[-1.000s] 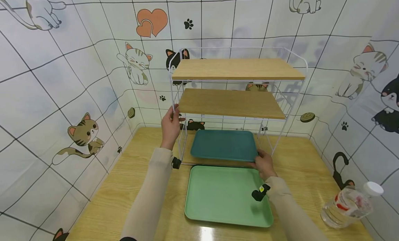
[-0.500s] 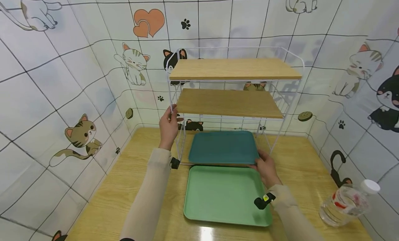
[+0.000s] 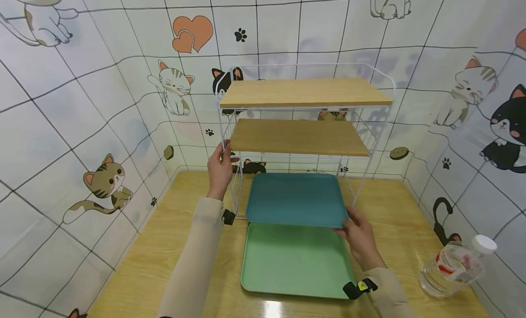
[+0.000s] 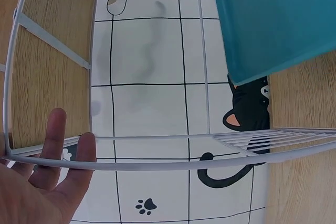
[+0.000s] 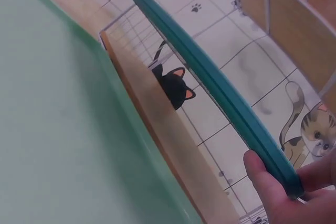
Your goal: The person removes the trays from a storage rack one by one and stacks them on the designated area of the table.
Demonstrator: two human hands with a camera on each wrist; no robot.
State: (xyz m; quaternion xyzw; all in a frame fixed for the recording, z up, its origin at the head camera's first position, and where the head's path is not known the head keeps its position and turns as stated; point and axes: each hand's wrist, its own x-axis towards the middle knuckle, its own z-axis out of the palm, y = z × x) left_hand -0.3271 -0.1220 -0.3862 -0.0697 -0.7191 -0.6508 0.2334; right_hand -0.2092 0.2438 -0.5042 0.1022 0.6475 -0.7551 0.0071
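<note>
A white wire rack (image 3: pixel 304 93) with three wooden shelves stands at the back of the table. My left hand (image 3: pixel 219 172) grips its left front upright near the middle shelf; in the left wrist view the fingers (image 4: pixel 79 156) lie at the white wire. With thumb and fingers, my right hand (image 3: pixel 362 241) pinches the right front corner of a teal tray (image 3: pixel 296 200). That tray is raised above the bottom shelf (image 5: pixel 173 145), as the right wrist view shows, with its front edge sticking out of the rack. A green tray (image 3: pixel 296 263) lies on the table in front.
On the right of the table (image 3: pixel 398 217) stands a clear plastic bottle (image 3: pixel 452 268) with a white cap. The middle shelf (image 3: pixel 300 137) hangs above the teal tray. Tiled-pattern walls (image 3: pixel 279 30) with printed cats close in the back and sides.
The teal tray has come forward out of the rack with my right hand, now overlapping the green tray's far edge. My left hand keeps its hold on the rack.
</note>
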